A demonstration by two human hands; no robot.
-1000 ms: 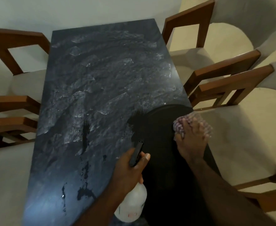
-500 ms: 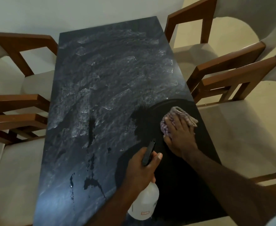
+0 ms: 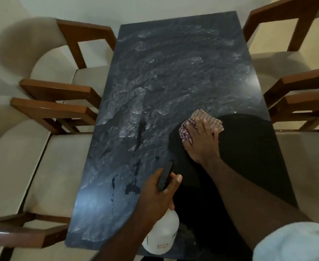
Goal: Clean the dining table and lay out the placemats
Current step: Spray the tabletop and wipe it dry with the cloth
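All left fingers (image 3: 175,180) curl round spray bottle (image 3: 164,236); right fingers (image 3: 202,127) lie flat on cloth (image 3: 208,117).

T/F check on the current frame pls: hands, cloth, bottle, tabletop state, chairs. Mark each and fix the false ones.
1. The left hand has its grip on a spray bottle. True.
2. The right hand hovers empty above the table. False: it presses a checked cloth flat on the table.
3. Placemats lie on the table. False: none are in view.
4. A whitish streaky film covers most of the tabletop, with a dark patch around the cloth. True.
5. Chairs stand on one side only. False: they stand along both long sides.
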